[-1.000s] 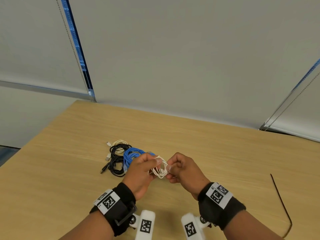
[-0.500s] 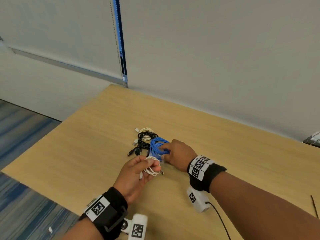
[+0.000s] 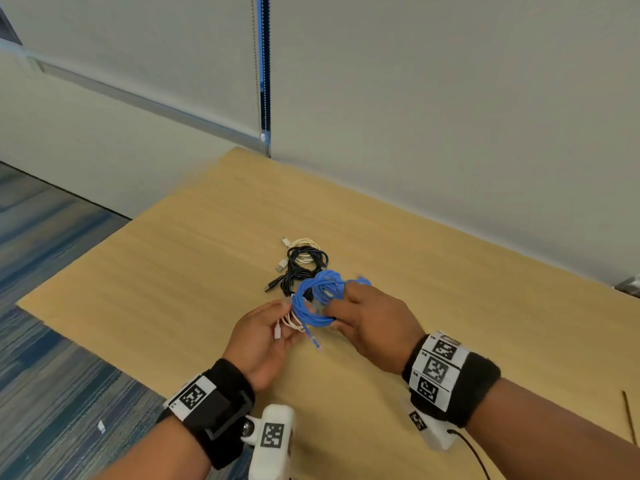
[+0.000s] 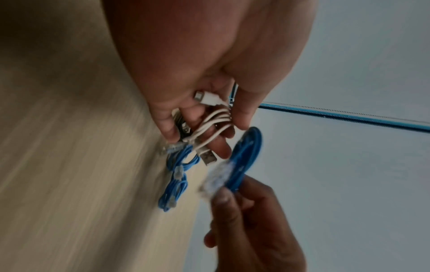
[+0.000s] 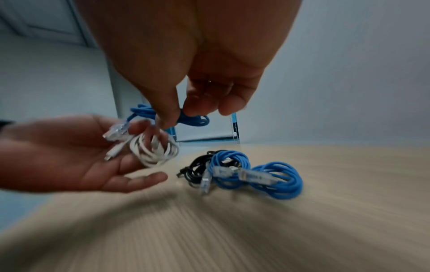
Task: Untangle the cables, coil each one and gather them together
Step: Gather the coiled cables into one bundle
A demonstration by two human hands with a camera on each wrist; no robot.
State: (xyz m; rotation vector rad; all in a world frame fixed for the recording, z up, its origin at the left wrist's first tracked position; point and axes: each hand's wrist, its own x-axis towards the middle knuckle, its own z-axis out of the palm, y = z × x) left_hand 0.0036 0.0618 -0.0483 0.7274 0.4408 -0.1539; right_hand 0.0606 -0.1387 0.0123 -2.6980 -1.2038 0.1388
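My left hand (image 3: 285, 318) is palm up and holds a small white coiled cable (image 5: 153, 152), thumb pressing it against the fingers (image 4: 221, 149). Just to its right, my right hand (image 3: 337, 311) pinches a blue coiled cable (image 3: 317, 303) between thumb and fingers and holds it off the table, almost touching the white coil. One clear plug of the blue cable (image 3: 314, 341) hangs down. Behind the hands, the pile on the wooden table (image 3: 173, 271) holds black coils (image 3: 306, 266), a cream coil (image 3: 304, 243) and two more blue coils (image 5: 277, 181).
The table's left edge (image 3: 79, 323) drops to blue striped carpet. A pale wall with blinds runs close behind the table. A thin dark strap (image 3: 628, 420) lies near the right edge. My wrist cameras and a black lead hang under both forearms.
My right hand let go of the white coil, reached to the pile and lifted a blue coil back toward the left hand. The left hand kept the white coil. My head turned left.
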